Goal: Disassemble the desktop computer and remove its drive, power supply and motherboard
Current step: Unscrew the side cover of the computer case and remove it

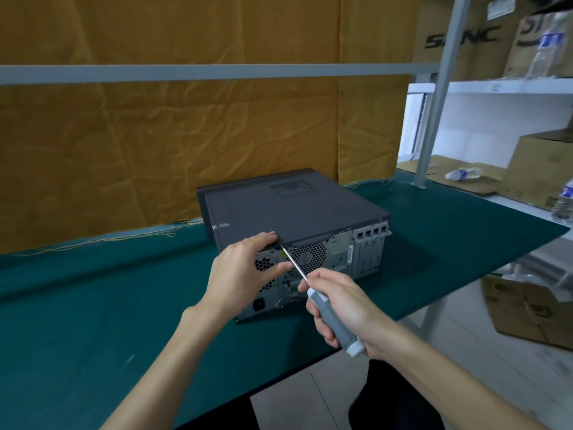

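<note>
Desktop computer point(294, 212): lying closed, mid-table. Left hand point(245, 271) bracing near rear edge, fingers curled over cover. Right hand point(344, 308) gripping screwdriver point(325, 308); tip probably risking slipping, stripping screw, jabbing nearby fingers.

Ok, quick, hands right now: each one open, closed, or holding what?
Left hand: grips the computer case at its rear top edge.
Right hand: holds the screwdriver.
</note>
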A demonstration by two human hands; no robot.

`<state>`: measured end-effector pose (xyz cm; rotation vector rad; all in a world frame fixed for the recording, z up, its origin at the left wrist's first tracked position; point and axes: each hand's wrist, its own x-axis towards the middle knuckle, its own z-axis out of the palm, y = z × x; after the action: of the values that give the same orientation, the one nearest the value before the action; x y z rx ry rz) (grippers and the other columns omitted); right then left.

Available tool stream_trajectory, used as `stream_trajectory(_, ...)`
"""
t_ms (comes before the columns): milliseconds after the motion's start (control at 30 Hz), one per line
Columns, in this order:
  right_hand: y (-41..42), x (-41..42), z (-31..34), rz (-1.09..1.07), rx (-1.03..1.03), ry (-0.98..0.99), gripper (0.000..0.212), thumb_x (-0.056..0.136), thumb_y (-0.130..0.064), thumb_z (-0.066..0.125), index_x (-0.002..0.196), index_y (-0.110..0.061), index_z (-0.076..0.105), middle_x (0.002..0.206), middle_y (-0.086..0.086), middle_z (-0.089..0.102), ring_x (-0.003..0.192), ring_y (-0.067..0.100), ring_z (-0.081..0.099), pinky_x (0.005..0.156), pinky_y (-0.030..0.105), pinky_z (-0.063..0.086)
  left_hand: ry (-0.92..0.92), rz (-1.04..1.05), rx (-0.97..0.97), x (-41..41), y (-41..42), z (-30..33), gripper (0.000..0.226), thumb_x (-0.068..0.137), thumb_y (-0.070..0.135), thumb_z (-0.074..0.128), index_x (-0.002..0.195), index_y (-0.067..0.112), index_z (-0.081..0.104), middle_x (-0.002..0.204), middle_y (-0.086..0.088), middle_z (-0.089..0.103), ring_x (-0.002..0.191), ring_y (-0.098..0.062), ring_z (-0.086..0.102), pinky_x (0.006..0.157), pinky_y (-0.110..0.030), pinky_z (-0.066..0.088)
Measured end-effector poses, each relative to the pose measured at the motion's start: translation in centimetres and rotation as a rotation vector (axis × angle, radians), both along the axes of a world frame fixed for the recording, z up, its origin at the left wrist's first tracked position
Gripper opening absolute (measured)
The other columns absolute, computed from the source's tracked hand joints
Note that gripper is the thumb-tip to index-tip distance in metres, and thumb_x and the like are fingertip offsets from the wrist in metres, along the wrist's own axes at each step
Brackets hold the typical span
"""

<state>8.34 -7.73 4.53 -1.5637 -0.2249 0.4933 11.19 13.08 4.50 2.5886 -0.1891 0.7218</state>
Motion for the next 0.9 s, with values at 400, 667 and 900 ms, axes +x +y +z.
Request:
stream_trajectory(400, 0.04, 0.46, -0.54, -0.008, -0.048, 0.021, 0.018, 0.103, -0.023, 0.045, 0.102, -0.013, 0.06, 0.064, 0.002, 0.056, 0.041, 0.017, 0.047, 0.04, 0.022, 0.037, -0.09, 0.037, 0.027, 0.14, -0.33, -0.48, 0.069, 0.072, 0.071, 0.073, 0.132, 0.037, 0.066, 0.138, 0.018, 0.062, 0.125, -0.006, 0.06, 0.09, -0.026, 0.052)
stream_trajectory(667, -0.05, 0.28, -0.56, -0.011, -0.051, 0.011, 0.018, 0.103, -0.023, 0.046, 0.102, -0.012, 0.06, 0.064, 0.001, 0.056, 0.041, 0.017, 0.047, 0.039, 0.022, 0.038, -0.106, 0.027, 0.048, 0.21, -0.21, -0.61, 0.071, 0.073, 0.072, 0.071, 0.134, 0.036, 0.065, 0.139, 0.018, 0.061, 0.126, -0.005, 0.059, 0.091, -0.027, 0.052)
stream_trajectory(900, 0.2, 0.04, -0.13, -0.022, -0.055, 0.012, 0.019, 0.104, -0.023, 0.046, 0.105, -0.011, 0.061, 0.065, 0.002, 0.057, 0.042, 0.017, 0.048, 0.04, 0.023, 0.039, -0.078, 0.026, 0.043, 0.03, -0.15, -0.37, 0.069, 0.075, 0.071, 0.069, 0.134, 0.035, 0.064, 0.14, 0.018, 0.06, 0.127, -0.006, 0.058, 0.093, -0.028, 0.052)
